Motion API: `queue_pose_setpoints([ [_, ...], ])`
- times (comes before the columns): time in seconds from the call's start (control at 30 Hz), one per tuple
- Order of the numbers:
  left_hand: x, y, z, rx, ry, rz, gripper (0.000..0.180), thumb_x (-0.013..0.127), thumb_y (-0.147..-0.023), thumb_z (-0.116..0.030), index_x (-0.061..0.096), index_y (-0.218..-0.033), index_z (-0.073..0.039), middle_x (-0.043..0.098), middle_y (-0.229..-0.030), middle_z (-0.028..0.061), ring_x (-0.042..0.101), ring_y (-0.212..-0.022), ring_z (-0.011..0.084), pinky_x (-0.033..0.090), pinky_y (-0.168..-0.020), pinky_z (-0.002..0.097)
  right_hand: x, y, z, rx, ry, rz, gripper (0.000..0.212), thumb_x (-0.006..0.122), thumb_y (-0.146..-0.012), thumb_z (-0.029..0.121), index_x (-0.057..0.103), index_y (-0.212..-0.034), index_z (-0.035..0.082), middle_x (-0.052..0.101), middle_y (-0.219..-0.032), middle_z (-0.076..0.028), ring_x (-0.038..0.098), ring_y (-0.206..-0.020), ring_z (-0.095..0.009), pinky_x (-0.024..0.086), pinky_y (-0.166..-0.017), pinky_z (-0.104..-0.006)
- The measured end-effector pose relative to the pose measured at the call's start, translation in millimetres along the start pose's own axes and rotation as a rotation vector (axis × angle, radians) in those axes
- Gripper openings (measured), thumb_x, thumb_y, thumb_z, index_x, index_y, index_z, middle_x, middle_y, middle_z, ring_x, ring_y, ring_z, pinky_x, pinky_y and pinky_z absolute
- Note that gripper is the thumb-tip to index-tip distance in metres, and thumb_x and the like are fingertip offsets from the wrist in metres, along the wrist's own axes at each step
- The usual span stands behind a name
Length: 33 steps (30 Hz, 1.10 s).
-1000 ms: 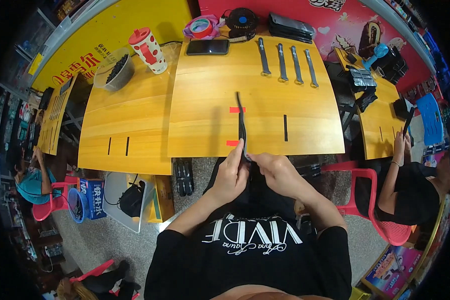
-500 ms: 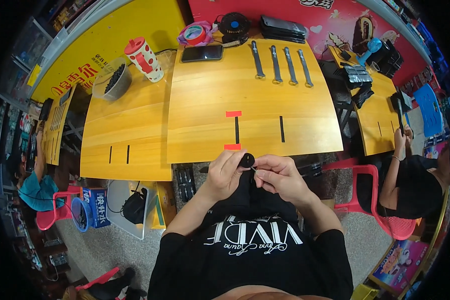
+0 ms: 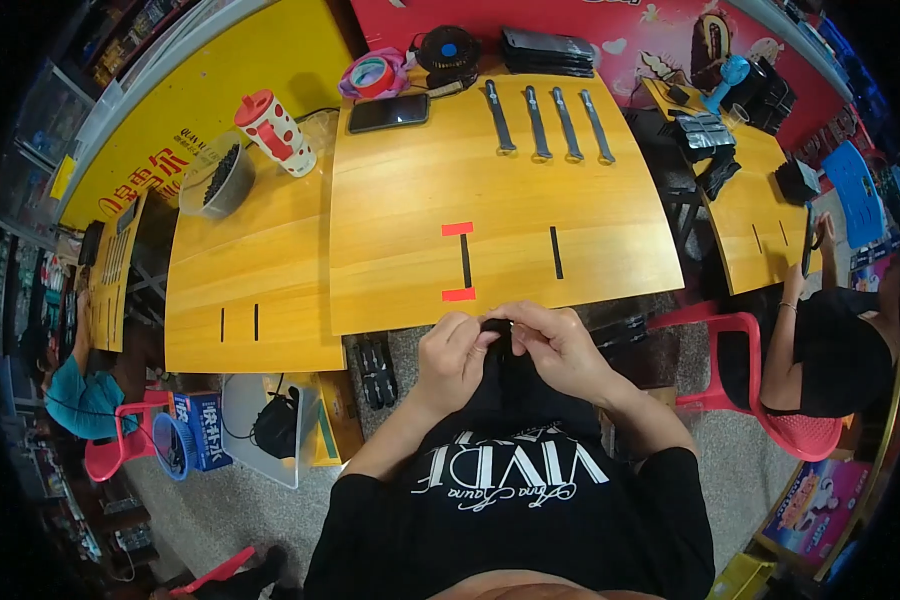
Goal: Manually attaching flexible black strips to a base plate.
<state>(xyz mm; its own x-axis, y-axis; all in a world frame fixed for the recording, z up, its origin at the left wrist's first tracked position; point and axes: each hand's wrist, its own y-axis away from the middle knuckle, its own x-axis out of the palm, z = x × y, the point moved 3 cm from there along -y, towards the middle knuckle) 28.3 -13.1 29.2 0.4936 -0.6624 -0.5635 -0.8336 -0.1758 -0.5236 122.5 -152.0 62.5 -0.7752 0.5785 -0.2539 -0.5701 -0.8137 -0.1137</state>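
My left hand [image 3: 450, 360] and my right hand [image 3: 560, 350] meet just off the near edge of the wooden table [image 3: 410, 190], in front of my chest. Together they pinch a small black strap [image 3: 497, 326], mostly hidden by my fingers and hard to tell from my black shirt. On the table just beyond them are two red tape marks [image 3: 457, 229] [image 3: 459, 294] with a black line [image 3: 465, 260] between them. Several dark straps [image 3: 545, 120] lie side by side at the far edge.
A phone [image 3: 388, 113], a pink tape roll [image 3: 373, 75] and a small fan [image 3: 448, 50] sit at the back. A red-and-white cup [image 3: 275, 130] and a bowl [image 3: 220, 180] stand on the left table. A seated person [image 3: 830, 350] works at the right, another person [image 3: 70, 390] at the left.
The black strap lay on the table between the red marks. Both hands have lifted it off and drawn it back toward my chest, off the table edge.
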Motion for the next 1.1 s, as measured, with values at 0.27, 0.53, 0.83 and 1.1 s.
queue_pose_setpoints([
  [0.27, 20, 9, 4, -0.515, 0.77, -0.074, 0.021, 0.056, -0.098, -0.019, 0.06, -0.091, 0.0, 0.058, -0.072, 0.0035, 0.051, -0.061, 0.011, 0.041, -0.055, 0.0265, 15, 7, -9, -0.123, 0.063, -0.165, 0.041, 0.05, -0.082, -0.016, 0.057, -0.119, -0.002, 0.061, -0.075, -0.012, 0.065, -0.069, -0.02, 0.051, -0.065, -0.0278],
  [0.53, 25, 14, 18, -0.66, 1.214, 0.022, 0.027, 0.055, -0.1, -0.026, 0.063, -0.096, 0.0, 0.056, -0.069, -0.0016, 0.042, -0.055, 0.0041, 0.033, -0.05, 0.0186, 11, 9, -11, -0.366, 0.235, -0.128, 0.037, 0.056, -0.078, -0.012, 0.056, -0.115, -0.006, 0.064, -0.08, -0.018, 0.068, -0.07, -0.031, 0.054, -0.06, -0.0346],
  [0.83, 25, 14, 31, -0.746, 1.465, 0.311, 0.03, 0.06, -0.096, -0.028, 0.064, -0.098, 0.001, 0.057, -0.073, 0.0016, 0.039, -0.051, 0.0046, 0.031, -0.046, 0.0193, -1, 9, -11, -0.601, 0.755, 0.052, 0.055, 0.06, -0.063, -0.001, 0.054, -0.117, -0.01, 0.06, -0.083, -0.014, 0.064, -0.065, -0.026, 0.051, -0.054, -0.0352],
  [1.1, 29, 10, 36, -0.855, 1.549, 0.351, 0.029, 0.054, -0.1, -0.027, 0.06, -0.089, -0.001, 0.046, -0.055, -0.0023, 0.039, -0.045, 0.0041, 0.027, -0.042, 0.0179, -2, -2, -18, -0.414, 0.481, 0.069, 0.039, 0.058, -0.076, -0.003, 0.056, -0.115, -0.006, 0.06, -0.078, -0.013, 0.062, -0.063, -0.024, 0.049, -0.057, -0.0318],
])
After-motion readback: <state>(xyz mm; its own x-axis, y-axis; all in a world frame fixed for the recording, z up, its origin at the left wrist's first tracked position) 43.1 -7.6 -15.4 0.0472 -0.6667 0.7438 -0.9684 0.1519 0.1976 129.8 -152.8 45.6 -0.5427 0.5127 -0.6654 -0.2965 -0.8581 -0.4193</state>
